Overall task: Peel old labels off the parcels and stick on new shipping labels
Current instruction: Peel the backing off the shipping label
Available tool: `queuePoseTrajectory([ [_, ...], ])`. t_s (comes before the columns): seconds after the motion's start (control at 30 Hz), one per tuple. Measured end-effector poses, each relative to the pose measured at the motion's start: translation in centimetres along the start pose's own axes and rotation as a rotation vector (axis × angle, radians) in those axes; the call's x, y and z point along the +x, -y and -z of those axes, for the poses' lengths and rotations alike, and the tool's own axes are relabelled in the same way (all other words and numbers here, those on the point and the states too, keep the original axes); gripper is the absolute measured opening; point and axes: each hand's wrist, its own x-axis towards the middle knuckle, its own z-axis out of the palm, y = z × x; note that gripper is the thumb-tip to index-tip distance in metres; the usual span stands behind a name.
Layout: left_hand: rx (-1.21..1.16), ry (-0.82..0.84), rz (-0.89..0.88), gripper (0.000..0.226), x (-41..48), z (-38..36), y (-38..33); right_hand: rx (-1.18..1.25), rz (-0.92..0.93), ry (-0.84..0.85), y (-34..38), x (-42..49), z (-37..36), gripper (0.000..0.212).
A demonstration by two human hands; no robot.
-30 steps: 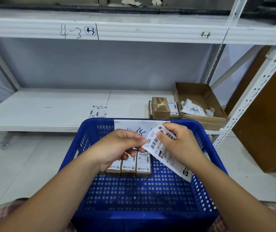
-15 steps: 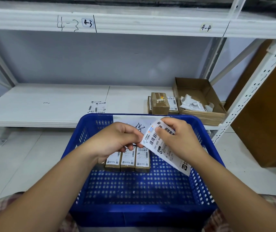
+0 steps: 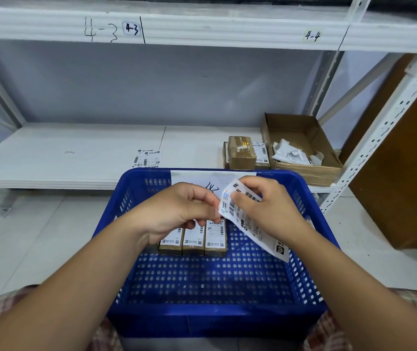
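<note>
I am holding a long shipping label over the blue basket. My right hand is pinching its upper end, and my left hand is pinching its left edge with curled fingers. Three labelled parcels are lying side by side in the basket, below my hands.

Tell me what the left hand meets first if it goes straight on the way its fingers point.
The shipping label: the left hand points rightward at its edge and seems to pinch it now. Behind it, the right hand.
</note>
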Motion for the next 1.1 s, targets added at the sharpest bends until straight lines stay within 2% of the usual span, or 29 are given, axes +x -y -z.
queuePoseTrajectory([
  [0.07,0.003,-0.006,-0.003,0.016,0.0,-0.2,0.1,0.044,-0.016,-0.018,-0.2,0.0,-0.3,0.018],
  [0.13,-0.031,-0.039,-0.007,0.015,0.1,-0.4,0.2,0.052,-0.008,-0.071,-0.5,0.0,-0.9,0.041],
  [0.17,-0.056,-0.065,-0.009,0.016,0.1,-0.5,0.2,0.044,0.01,-0.106,-0.5,0.0,-1.2,0.045],
  [0.2,-0.076,-0.095,-0.013,0.018,0.2,-0.6,0.2,0.054,0.029,-0.136,-0.3,-0.1,-1.4,0.04],
  [0.27,-0.064,-0.157,-0.029,0.019,0.3,-0.8,0.3,0.16,0.04,-0.153,-0.1,-0.1,-1.7,0.018],
  [0.33,-0.028,-0.211,-0.05,0.016,0.5,-0.9,0.4,0.293,0.037,-0.092,0.2,-0.4,-2.0,0.007],
  [0.43,-0.037,-0.273,-0.081,0.02,0.6,-1.1,0.5,0.344,0.046,-0.033,0.4,-0.7,-2.7,0.005],
  [0.6,-0.06,-0.301,-0.123,0.007,0.8,-1.1,0.8,0.358,-0.022,-0.115,0.4,-0.7,-2.9,0.009],
  [0.77,-0.039,-0.3,-0.119,0.008,1.0,-1.0,0.9,0.401,-0.104,-0.133,0.5,-0.6,-2.4,0.018],
  [0.83,-0.092,-0.297,-0.097,0.011,1.0,-1.1,0.9,0.458,-0.132,-0.141,0.4,-0.3,-2.2,0.019],
  [0.93,-0.321,-0.329,-0.045,0.022,1.2,-1.0,0.8,0.538,-0.212,-0.169,0.1,0.1,-1.9,0.017],
  [1.0,-0.458,-0.363,-0.022,0.022,1.4,-0.9,0.9,0.577,-0.269,-0.186,-0.1,0.2,-1.7,0.017],
  [1.1,-0.533,-0.42,0.008,0.017,1.8,-0.7,0.9,0.635,-0.344,-0.215,-0.1,0.5,-1.5,0.022],
])
